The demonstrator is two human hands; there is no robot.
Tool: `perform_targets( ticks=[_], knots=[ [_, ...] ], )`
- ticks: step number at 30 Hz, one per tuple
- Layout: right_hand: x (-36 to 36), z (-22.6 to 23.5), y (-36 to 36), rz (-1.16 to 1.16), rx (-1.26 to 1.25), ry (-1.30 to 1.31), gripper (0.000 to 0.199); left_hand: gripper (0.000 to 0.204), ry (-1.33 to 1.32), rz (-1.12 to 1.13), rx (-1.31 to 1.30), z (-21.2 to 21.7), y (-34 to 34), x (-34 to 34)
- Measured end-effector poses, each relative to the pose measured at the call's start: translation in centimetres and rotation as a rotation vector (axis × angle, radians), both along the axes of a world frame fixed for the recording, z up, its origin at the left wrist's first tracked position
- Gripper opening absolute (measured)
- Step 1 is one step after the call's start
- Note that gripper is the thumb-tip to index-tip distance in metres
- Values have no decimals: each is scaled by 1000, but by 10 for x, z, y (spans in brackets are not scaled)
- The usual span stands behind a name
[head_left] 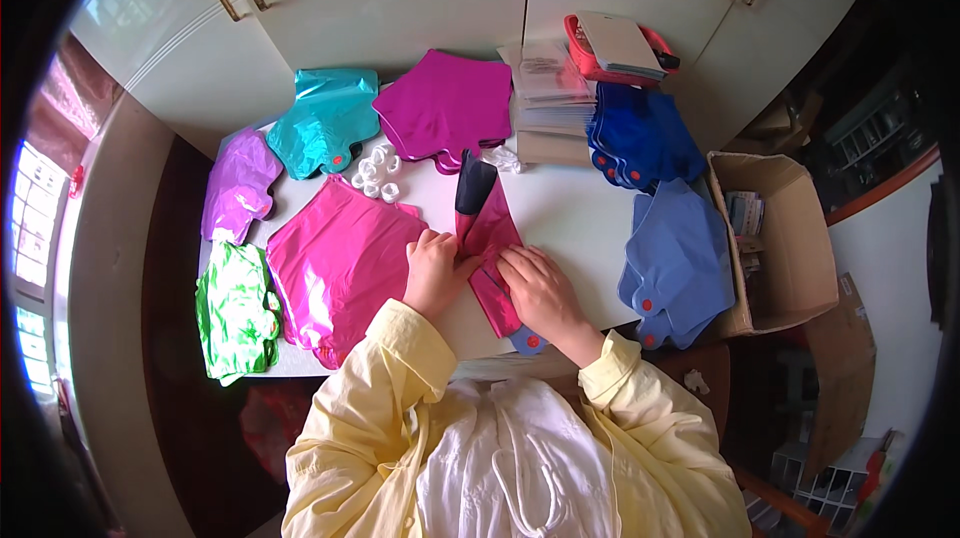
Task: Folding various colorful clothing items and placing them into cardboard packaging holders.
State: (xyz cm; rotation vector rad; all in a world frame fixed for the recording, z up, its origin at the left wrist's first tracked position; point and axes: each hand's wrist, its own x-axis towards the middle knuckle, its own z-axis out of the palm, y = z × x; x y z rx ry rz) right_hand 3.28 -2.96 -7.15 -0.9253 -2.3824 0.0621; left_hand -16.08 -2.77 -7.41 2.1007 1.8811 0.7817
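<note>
Your white top (500, 473) and yellow sleeves (405, 350) are closest, and both your hands meet over a narrow, folded piece of dark pink foil (494, 304) in the middle of the tabletop (580, 218). Your left hand (434, 270) has its fingers curled at the foil's left edge, with the thumb reaching onto it; your right hand (543, 290) lies over the right edge, fingers together. You can't tell from this angle whether either one pinches the foil. Its far end shows black.

Just left of your left hand lies a bright pink foil stack (335, 253), with white rolls (374, 174) beyond it. Green (232, 310), purple (236, 178), teal (325, 113) and magenta foil stacks (452, 103) curve around the left and far sides. To your right you have dark blue (650, 133) and pale blue stacks (685, 253), beside an open cardboard box (795, 288).
</note>
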Motion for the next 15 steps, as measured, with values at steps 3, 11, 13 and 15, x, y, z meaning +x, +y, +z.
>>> perform_targets(
  ticks=[3,11,13,15],
  knots=[
    [-1,1,-1,14,-7,-7,28,32,70,48,-69,10,-3,4],
    [-2,1,-1,61,-14,-2,28,37,86,82,-149,12,-3,2],
    [-2,1,-1,61,-16,-12,28,37,66,80,-106,9,-5,2],
    [-2,1,-1,61,-25,-5,29,35,68,75,-111,10,-5,4]
  ],
)
